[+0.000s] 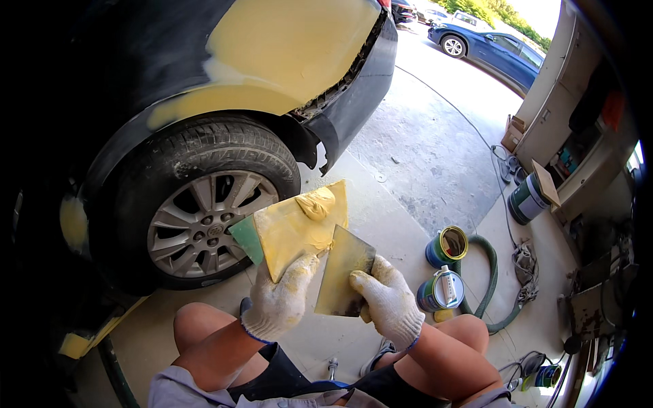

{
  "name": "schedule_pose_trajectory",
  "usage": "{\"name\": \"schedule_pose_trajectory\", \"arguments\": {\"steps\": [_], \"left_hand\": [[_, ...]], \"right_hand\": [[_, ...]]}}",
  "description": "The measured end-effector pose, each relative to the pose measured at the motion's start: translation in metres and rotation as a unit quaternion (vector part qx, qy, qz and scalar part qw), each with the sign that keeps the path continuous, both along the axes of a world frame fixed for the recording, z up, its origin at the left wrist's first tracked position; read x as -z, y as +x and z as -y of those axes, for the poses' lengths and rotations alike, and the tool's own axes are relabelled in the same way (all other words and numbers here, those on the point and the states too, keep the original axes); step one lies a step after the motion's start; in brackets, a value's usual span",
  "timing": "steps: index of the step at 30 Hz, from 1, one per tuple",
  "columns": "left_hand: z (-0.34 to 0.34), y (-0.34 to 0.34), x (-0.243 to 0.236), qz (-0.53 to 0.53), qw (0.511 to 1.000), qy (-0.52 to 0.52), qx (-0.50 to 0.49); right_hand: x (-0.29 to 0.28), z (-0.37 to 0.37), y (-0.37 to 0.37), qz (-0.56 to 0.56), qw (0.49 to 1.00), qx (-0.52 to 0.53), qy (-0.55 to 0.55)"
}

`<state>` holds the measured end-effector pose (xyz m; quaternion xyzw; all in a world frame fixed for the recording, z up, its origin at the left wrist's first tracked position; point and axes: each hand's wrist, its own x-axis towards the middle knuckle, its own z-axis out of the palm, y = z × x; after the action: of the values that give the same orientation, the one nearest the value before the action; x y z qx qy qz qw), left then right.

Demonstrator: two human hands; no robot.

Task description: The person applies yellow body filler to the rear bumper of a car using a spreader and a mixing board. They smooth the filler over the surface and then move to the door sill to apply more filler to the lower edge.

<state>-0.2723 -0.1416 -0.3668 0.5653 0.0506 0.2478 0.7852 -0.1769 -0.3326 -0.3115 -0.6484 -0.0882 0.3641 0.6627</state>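
My left hand, in a white knit glove, grips the near corner of a putty board smeared with yellow, a green part showing at its left edge. A soft lump of yellow filler sits on the board's far part. Between thumb and fingers, my gloved right hand pinches a flat putty spreader, stained yellow and dark near the grip. The spreader's upper left edge is close against the board's right side; whether they touch I cannot tell. Beyond stands a dark car with yellow filler over its rear panel.
The car's wheel is just left of the board. To my right are an open can, a can with a white tube on its lid, and a green hose. A blue car is parked outside.
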Motion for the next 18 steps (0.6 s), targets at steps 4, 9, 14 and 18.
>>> {"name": "schedule_pose_trajectory", "arguments": {"steps": [4, 9, 14, 18], "left_hand": [[0.000, -0.002, -0.010, -0.005, 0.999, 0.041, 0.014], [0.000, -0.004, 0.003, 0.016, 0.991, -0.112, 0.064], [0.011, -0.004, -0.013, 0.003, 0.997, -0.079, 0.024], [0.017, 0.000, -0.038, -0.085, 0.993, 0.076, 0.007]], "right_hand": [[-0.002, 0.001, 0.004, -0.032, 0.999, 0.018, 0.025], [-0.009, -0.006, -0.012, 0.017, 0.998, -0.017, 0.057], [-0.014, -0.002, -0.006, -0.022, 1.000, 0.013, 0.017], [-0.018, 0.002, -0.013, -0.006, 0.999, -0.032, 0.031]]}}
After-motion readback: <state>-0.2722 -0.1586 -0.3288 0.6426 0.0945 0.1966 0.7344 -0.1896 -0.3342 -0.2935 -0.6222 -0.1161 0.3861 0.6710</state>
